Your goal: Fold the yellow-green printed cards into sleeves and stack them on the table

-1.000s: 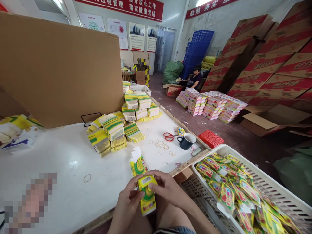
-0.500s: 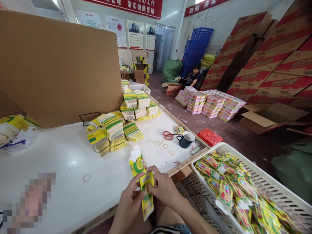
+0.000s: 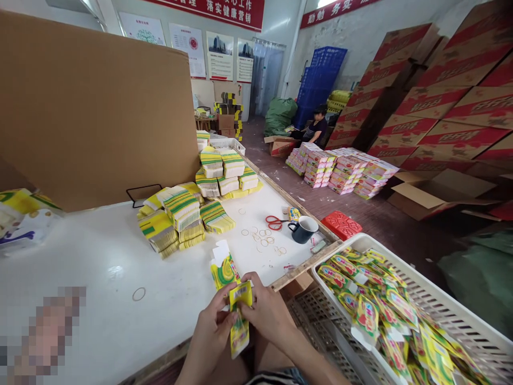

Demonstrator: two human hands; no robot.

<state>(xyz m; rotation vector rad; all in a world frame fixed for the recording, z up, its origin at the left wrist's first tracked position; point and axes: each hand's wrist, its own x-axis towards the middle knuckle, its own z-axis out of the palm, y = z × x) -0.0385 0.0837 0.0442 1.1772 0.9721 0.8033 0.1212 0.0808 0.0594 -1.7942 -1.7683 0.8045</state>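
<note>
At the near edge of the white table, my left hand [image 3: 213,327] and my right hand [image 3: 267,311] both grip a small yellow-and-green printed carton [image 3: 239,338]. A barcode shows at its upper end, and its lower end tilts down toward my lap. My left thumb presses on its face; the right fingers close around its upper right side, partly hidden. Just beyond my fingers a second yellow carton [image 3: 223,270] with white flaps lies on the table. To my right, a white plastic basket [image 3: 371,240] holds many similar cartons [image 3: 366,315].
Stacked bundles of flat cartons [image 3: 182,211] lie across the white table [image 3: 100,251]. Rubber bands [image 3: 262,236], red-handled scissors [image 3: 274,222] and a dark mug [image 3: 303,231] sit near its right edge. A tall cardboard sheet [image 3: 96,112] stands behind. A person [image 3: 316,130] sits far back.
The view has shifted slightly, moving the surroundings a little to the left. Both hands keep hold of the carton, whose lower end has risen slightly.
</note>
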